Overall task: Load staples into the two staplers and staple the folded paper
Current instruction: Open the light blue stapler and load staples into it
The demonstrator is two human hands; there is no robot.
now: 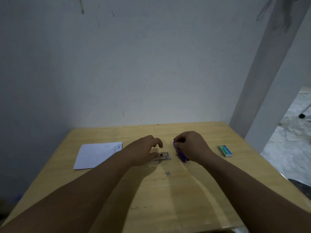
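Far left on light wooden table [107, 190]: folded white paper sheet [96, 155], parked for stapling later. Left hand [143, 149], fingers loosely spread, steadying small silver metal stapler [162, 157]. Right hand [190, 145] curled round purple plastic stapler [181, 156], probably loading. Spare grey staple strip [168, 173] nearby; green staple box [225, 150] far right.

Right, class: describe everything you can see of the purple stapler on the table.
The purple stapler is small and looks like glossy plastic. It lies on the wooden table, right of centre, its length running away from the person and slightly leftward. The right hand curls over its far end and grips it, hiding much of the body. A silvery metal stapler lies apart to its left. Whether it is open cannot be told.
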